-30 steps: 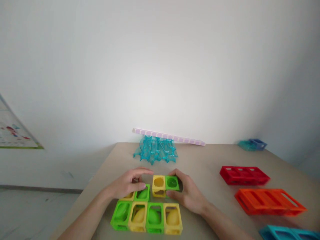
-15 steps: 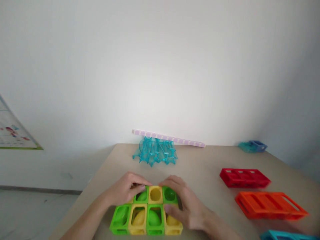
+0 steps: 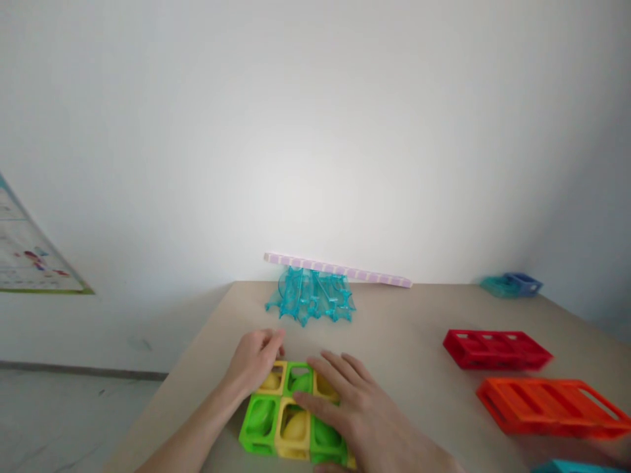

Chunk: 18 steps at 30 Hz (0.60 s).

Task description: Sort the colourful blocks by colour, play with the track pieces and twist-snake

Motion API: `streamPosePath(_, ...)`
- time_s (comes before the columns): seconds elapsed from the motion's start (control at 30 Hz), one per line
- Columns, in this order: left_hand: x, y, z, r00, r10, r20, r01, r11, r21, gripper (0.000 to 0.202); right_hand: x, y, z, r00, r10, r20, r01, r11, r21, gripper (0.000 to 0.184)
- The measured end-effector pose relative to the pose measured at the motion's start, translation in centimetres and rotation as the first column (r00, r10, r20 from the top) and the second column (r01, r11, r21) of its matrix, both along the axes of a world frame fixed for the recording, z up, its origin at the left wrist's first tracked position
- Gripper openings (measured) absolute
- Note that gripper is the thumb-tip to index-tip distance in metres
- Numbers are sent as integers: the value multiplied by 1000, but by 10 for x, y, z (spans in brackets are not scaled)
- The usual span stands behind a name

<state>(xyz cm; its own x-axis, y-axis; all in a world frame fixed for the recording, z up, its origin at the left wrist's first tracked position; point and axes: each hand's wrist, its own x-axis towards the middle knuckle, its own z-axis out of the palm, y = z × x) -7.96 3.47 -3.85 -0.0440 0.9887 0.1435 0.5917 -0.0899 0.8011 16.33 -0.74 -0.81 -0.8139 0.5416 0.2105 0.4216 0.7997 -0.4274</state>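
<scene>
A block of joined green and yellow hollow cubes (image 3: 294, 453) lies flat near the table's front edge, with rounded shapes inside its openings. My left hand (image 3: 256, 361) is at its far left corner, fingers curled in; whether anything is between them is hidden. Across the right part of the block lies my right hand (image 3: 355, 401), its fingers stretched out over the top and the thumb apart from them. It covers several of the right-hand cubes.
On the table (image 3: 404, 341) behind is a clear teal plastic piece (image 3: 313, 295) below a lilac strip (image 3: 340, 269). To the right lie a red frame (image 3: 497, 350), an orange frame (image 3: 552, 407), a blue piece (image 3: 566, 466) and small blue parts (image 3: 522, 284).
The block has shifted right within the view. My left hand has curled in at the far left corner; my right hand has moved further over the right cubes, its fingers more stretched.
</scene>
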Motion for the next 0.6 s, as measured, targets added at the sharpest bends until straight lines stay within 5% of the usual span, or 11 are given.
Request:
streamPosePath(0.3,3,-8,11,977,-184,-105,198,970,142,51,-1,-2,0,999,-51,15,51,999,-18,66)
streamPosePath(0.47,7,-12,12,977,-198,82,165,940,298,46,-1,-1,2,998,-49,28,49,999,7,64)
streamPosePath(0.6,5,-9,12,869,-12,494,-48,993,108,43,-1,-2,4,999,-42,-12,42,999,9,61)
